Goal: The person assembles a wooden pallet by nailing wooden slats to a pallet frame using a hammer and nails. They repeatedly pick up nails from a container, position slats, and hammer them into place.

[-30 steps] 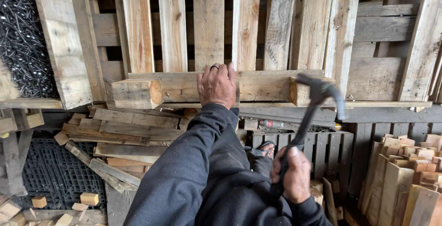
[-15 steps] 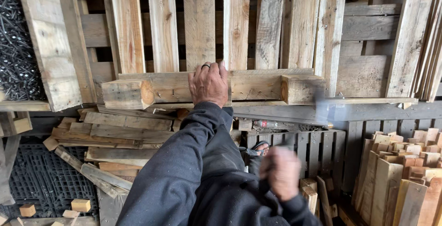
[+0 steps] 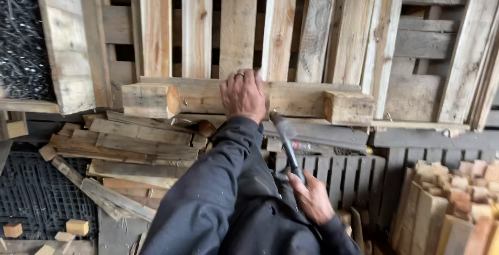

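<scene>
Head view: hands (image 3: 243,97) on plank (image 3: 208,95), hammer (image 3: 285,139).

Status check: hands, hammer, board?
Left hand flat on the board. Right hand grips the hammer, head just under the board's edge. Nothing between them.

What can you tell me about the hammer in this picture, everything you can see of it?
The hammer has a dark, slim handle and a dark metal head, blurred by motion so its shape is unclear. The right hand grips the handle's lower end. It stands tilted, head up and leaning left, just under the wooden beam that the left hand presses on. Whether the head touches the wood cannot be told.
</scene>
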